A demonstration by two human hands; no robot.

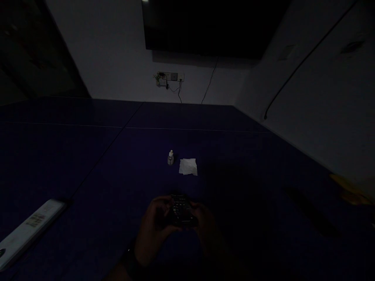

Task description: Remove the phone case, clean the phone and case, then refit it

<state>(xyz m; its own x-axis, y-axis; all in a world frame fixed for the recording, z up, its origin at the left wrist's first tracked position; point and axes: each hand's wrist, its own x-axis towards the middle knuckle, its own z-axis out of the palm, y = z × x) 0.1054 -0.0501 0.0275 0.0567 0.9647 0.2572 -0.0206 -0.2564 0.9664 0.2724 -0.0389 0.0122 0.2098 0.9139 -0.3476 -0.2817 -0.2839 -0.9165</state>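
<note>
A very dim room is seen from above a wide dark blue table (88, 164). Low in the middle of the view, a small black remote control with rows of pale buttons (182, 211) is held just above the tabletop between both hands. The left hand (155, 226) is curled around the remote's left edge, its fingers closed on it, and a dark band is worn at that wrist. The right hand (206, 228) is pressed against the remote's right side; its fingers are lost in shadow, so how they grip cannot be told.

Farther along the table, well apart from the hands, a small white plastic dropper bottle (170, 157) is stood upright, and a folded white cloth (188, 166) is laid flat just beside it on the right. A long white strip (29, 228) is seen at the table's left edge. A white wall socket with plugged cables (170, 77) is mounted on the far wall, beneath a large dark screen (213, 27).
</note>
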